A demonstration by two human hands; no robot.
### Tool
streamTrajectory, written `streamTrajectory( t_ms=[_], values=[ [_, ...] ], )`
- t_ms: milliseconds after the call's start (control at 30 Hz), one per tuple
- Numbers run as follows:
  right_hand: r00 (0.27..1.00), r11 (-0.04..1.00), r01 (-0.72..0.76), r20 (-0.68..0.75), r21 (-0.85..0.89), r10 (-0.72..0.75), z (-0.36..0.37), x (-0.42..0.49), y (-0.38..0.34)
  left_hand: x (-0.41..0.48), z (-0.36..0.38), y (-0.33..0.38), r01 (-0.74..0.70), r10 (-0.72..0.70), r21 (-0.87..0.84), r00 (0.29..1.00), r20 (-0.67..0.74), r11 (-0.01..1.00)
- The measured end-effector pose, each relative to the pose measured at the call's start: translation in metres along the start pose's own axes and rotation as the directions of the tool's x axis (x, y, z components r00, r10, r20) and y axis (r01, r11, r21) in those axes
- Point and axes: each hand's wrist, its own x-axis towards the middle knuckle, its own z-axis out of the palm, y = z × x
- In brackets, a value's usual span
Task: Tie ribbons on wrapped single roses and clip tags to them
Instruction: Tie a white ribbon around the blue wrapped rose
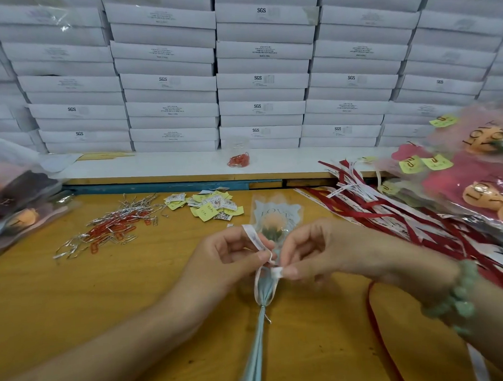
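Currently: wrapped rose, white ribbon part-tied; left hand and right hand each pinch one end in their fingers. Risk: an uneven pull could slacken the knot.

White boxes stacked in columns along back, some marked SGS. White ledge below, clear cup on it. Yellow wooden tabletop.
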Motion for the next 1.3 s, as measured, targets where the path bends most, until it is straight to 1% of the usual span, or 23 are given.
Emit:
streamTrajectory(
  t_ms=[133,233,333,400,467,533,700,867,1000,1133,1300],
  values=[
    [0.983,1.0,-0.009,-0.182,-0.01,0.007,0.022,0.009,0.01,0.0,-0.002,-0.004,-0.027,0.027,-0.027,1.0,0.003,0.999],
    [0.949,0.997,0.017,-0.312,-0.072,-0.039,0.032,0.012,0.016,0.002,-0.003,-0.007,-0.024,0.025,-0.053,1.0,0.009,0.998],
    [0.891,0.974,0.043,-0.432,-0.224,-0.138,0.037,0.012,0.019,0.004,-0.005,-0.009,-0.035,0.037,-0.084,0.999,0.025,0.996],
    [0.832,0.925,0.074,-0.488,-0.374,-0.264,0.039,0.011,0.02,0.005,-0.007,-0.01,-0.044,0.048,-0.096,0.998,0.047,0.994],
    [0.782,0.858,0.109,-0.489,-0.503,-0.386,0.042,0.01,0.02,0.005,-0.007,-0.011,-0.056,0.061,-0.092,0.997,0.052,0.994],
    [0.767,0.82,0.14,-0.463,-0.554,-0.444,0.044,0.01,0.02,0.005,-0.007,-0.01,-0.072,0.076,-0.07,0.996,0.056,0.995],
    [0.769,0.755,0.18,-0.389,-0.631,-0.508,0.042,0.009,0.021,0.005,-0.006,-0.01,-0.102,0.102,-0.009,0.992,0.077,0.995],
    [0.775,0.715,0.125,-0.382,-0.688,-0.503,0.043,0.01,0.024,0.005,-0.007,-0.011,-0.115,0.114,0.007,0.99,0.086,0.993],
    [0.787,0.745,0.125,-0.391,-0.655,-0.476,0.042,0.011,0.024,0.007,-0.008,-0.013,-0.122,0.122,-0.002,0.991,0.05,0.993],
    [0.794,0.823,0.237,-0.385,-0.516,-0.47,0.038,0.012,0.023,0.009,-0.01,-0.014,-0.103,0.104,-0.051,0.994,0.027,0.993],
    [0.799,0.835,0.329,-0.342,-0.441,-0.495,0.027,0.01,0.017,0.01,-0.015,-0.013,-0.067,0.067,-0.064,0.998,0.007,0.996]
  ],
)
